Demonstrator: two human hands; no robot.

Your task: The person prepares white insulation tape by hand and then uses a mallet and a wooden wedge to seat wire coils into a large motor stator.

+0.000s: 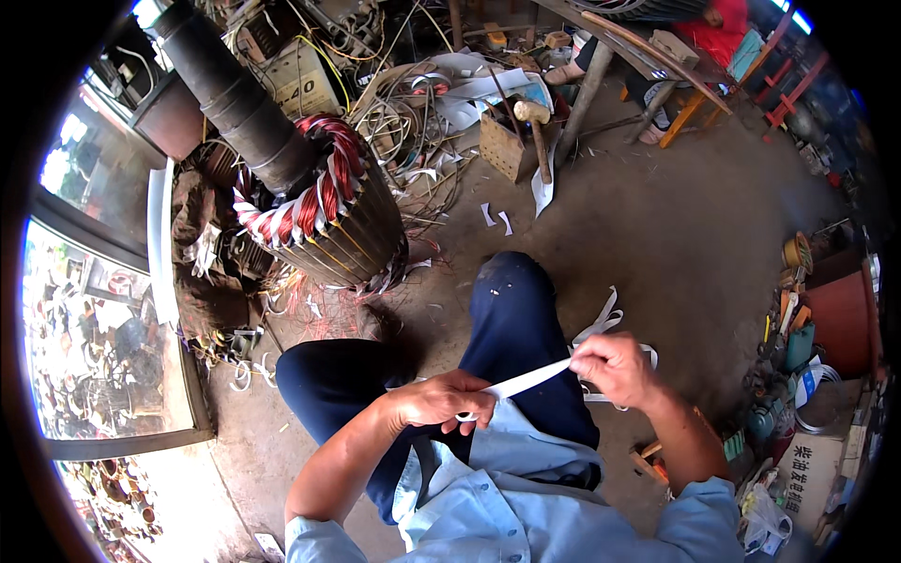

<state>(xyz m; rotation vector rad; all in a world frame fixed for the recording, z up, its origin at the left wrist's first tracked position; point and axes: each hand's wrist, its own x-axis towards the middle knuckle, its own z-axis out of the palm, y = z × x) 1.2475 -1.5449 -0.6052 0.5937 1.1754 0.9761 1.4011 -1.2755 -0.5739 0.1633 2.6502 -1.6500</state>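
Note:
A white cloth-like tape [527, 379] is stretched between my two hands above my lap. My left hand [443, 399] grips its left end, fingers curled round it. At the other end, my right hand [615, 368] pinches the narrowed tip. More white tape [601, 324] hangs in loose loops behind and below my right hand. In front of me to the left stands a large motor stator [343, 230]. Its red copper winding [302, 208] is wrapped with white tape around the top rim. A dark stepped cylinder [239, 103] rises from its middle.
A mallet [533, 117] leans on a metal box [504, 145] ahead. Cut white scraps [497, 218] lie on the floor. Wires and paper pile up behind the stator. At the far right a person's foot [654, 131] shows under a workbench. A cardboard box [815, 469] and tools line the right side.

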